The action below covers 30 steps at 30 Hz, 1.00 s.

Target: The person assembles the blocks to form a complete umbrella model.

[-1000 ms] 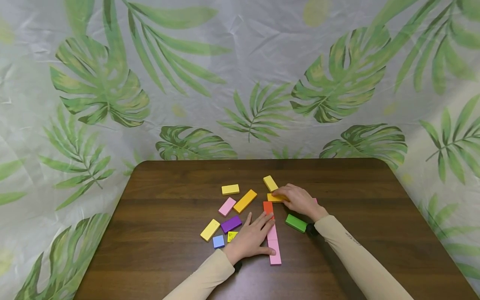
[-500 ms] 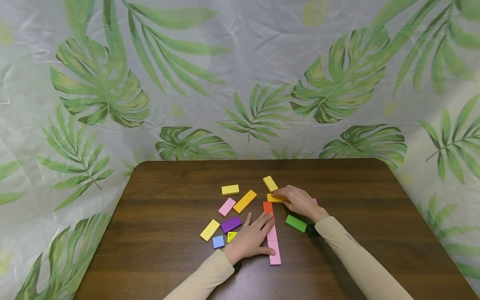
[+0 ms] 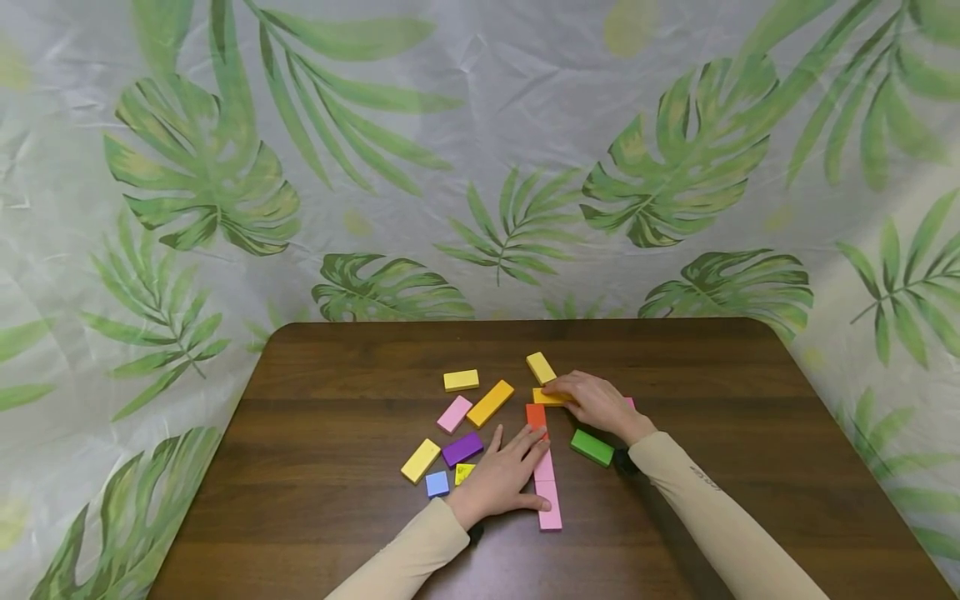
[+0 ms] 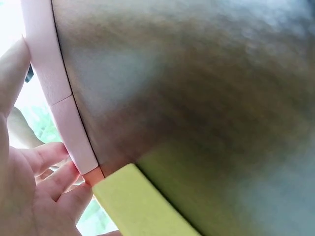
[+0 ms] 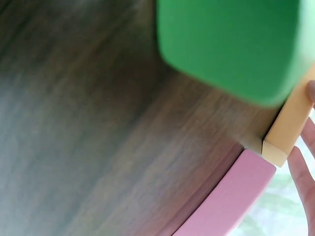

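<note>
In the head view, two pink blocks (image 3: pixel 550 505) and a red block (image 3: pixel 536 414) lie end to end in a line. My left hand (image 3: pixel 501 475) rests over this line, its thumb on the near pink block and its extended fingers at the red one. In the left wrist view, the thumb touches the side of a pink block (image 4: pixel 47 49). My right hand (image 3: pixel 596 404) pinches an orange block (image 3: pixel 550 397), which lies crosswise just beyond the red block's far end. Right of the line lies a green block (image 3: pixel 592 447).
Left of the hands lie a purple block (image 3: pixel 462 448), an orange block (image 3: pixel 491 403), a pink block (image 3: pixel 454 413), a small blue block (image 3: pixel 437 484) and several yellow ones. A yellow block (image 3: pixel 541 367) sits behind the right hand. Another pink block (image 5: pixel 226 196) is partly hidden by that hand.
The orange block in my right hand has shifted very slightly left. My left hand and the other blocks have stayed in place.
</note>
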Each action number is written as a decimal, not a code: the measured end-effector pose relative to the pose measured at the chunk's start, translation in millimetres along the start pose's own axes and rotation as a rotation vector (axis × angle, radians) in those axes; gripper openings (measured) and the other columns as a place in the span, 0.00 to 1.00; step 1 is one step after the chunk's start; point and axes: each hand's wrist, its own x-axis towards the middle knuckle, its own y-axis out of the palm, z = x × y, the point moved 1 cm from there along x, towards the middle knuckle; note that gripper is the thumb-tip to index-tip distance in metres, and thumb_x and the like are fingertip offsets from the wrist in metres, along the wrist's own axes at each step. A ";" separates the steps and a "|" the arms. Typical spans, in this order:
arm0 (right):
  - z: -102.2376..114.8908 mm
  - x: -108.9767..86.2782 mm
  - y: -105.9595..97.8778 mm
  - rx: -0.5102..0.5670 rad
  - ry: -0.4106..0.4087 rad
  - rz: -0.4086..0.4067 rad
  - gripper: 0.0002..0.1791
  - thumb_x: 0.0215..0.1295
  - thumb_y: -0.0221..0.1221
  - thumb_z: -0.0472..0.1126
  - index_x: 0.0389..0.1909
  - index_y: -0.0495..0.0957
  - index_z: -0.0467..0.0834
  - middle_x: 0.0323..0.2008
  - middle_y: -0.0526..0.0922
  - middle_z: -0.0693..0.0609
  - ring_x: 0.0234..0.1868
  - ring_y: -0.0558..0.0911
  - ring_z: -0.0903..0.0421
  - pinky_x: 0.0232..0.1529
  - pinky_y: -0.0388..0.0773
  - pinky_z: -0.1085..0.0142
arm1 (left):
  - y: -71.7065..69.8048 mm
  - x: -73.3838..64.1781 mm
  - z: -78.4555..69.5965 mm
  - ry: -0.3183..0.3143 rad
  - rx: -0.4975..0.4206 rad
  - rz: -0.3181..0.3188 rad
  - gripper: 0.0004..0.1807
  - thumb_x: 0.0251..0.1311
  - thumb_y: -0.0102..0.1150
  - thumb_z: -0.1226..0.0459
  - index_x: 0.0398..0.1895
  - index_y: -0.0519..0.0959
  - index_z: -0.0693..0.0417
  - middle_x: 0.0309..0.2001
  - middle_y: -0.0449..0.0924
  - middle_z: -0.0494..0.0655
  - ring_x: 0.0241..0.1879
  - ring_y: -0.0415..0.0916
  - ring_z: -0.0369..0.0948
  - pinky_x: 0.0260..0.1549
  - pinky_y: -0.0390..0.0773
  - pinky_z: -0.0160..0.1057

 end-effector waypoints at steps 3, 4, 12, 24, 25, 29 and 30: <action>-0.1 -0.8 -0.3 -0.009 0.001 0.004 0.20 0.58 0.61 0.28 0.52 0.81 0.43 0.52 0.81 0.48 0.52 0.78 0.49 0.53 0.74 0.52 | -0.6 -0.3 -0.5 0.002 0.003 -0.001 0.49 0.54 0.55 0.35 0.72 0.61 0.55 0.73 0.53 0.49 0.72 0.47 0.46 0.64 0.50 0.62; -0.3 -1.1 -0.2 -0.010 0.002 0.005 0.20 0.58 0.61 0.28 0.52 0.81 0.43 0.52 0.81 0.48 0.52 0.78 0.49 0.53 0.74 0.51 | -0.8 -0.2 -0.6 0.001 0.001 0.002 0.49 0.54 0.55 0.35 0.72 0.61 0.55 0.73 0.53 0.49 0.72 0.47 0.46 0.64 0.50 0.62; -0.4 -1.8 -0.1 -0.004 0.005 0.010 0.20 0.58 0.62 0.29 0.53 0.80 0.44 0.52 0.80 0.48 0.52 0.78 0.50 0.52 0.75 0.53 | -3.3 0.1 -2.1 -0.009 0.004 0.016 0.49 0.54 0.55 0.35 0.72 0.61 0.55 0.73 0.53 0.49 0.72 0.47 0.46 0.65 0.49 0.60; -2.1 -4.0 -0.1 0.001 0.038 0.025 0.20 0.60 0.62 0.31 0.54 0.80 0.44 0.53 0.79 0.47 0.54 0.77 0.48 0.54 0.73 0.51 | -2.9 0.4 -2.1 -0.003 0.003 0.004 0.49 0.53 0.54 0.35 0.71 0.61 0.56 0.73 0.53 0.50 0.72 0.48 0.47 0.65 0.49 0.60; -2.3 -4.2 -0.1 0.003 0.040 0.025 0.20 0.60 0.62 0.31 0.54 0.80 0.44 0.53 0.79 0.47 0.54 0.77 0.48 0.53 0.73 0.51 | -2.7 0.3 -2.1 -0.004 -0.001 0.003 0.49 0.54 0.54 0.35 0.71 0.61 0.56 0.73 0.53 0.50 0.72 0.48 0.47 0.65 0.49 0.60; -3.1 -4.9 0.1 0.015 0.041 0.019 0.20 0.60 0.62 0.30 0.54 0.80 0.43 0.52 0.80 0.47 0.53 0.77 0.48 0.53 0.74 0.51 | -2.5 0.0 -2.5 -0.008 -0.014 0.002 0.48 0.55 0.54 0.36 0.72 0.61 0.56 0.73 0.52 0.50 0.72 0.47 0.47 0.65 0.49 0.60; -3.4 -5.1 0.1 0.016 0.041 0.017 0.20 0.60 0.62 0.30 0.54 0.80 0.43 0.52 0.80 0.47 0.53 0.77 0.48 0.53 0.74 0.51 | -2.6 0.1 -2.3 -0.009 -0.018 -0.001 0.48 0.55 0.54 0.36 0.72 0.61 0.56 0.73 0.52 0.50 0.72 0.47 0.47 0.65 0.49 0.60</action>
